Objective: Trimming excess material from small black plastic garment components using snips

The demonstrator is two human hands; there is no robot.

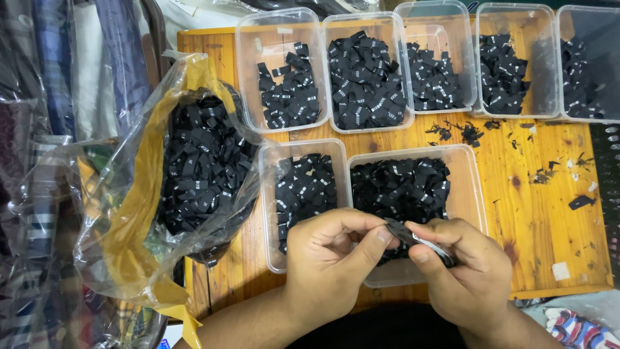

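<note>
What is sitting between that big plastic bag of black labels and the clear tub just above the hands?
In the head view, one clear tub of black labels stands between the plastic bag and the larger tub above the hands.

Five tubs (361,71) stand in a row along the table's (549,220) far edge, each holding labels (365,81). Nearer, two more tubs (310,194) sit side by side. Left of them a bag (161,187) of labels overhangs the table's left edge. Loose scraps (471,132) lie right of the near tubs. Both hands, left (332,262) and right (462,271), meet over the nearer right tub (468,187).
</note>
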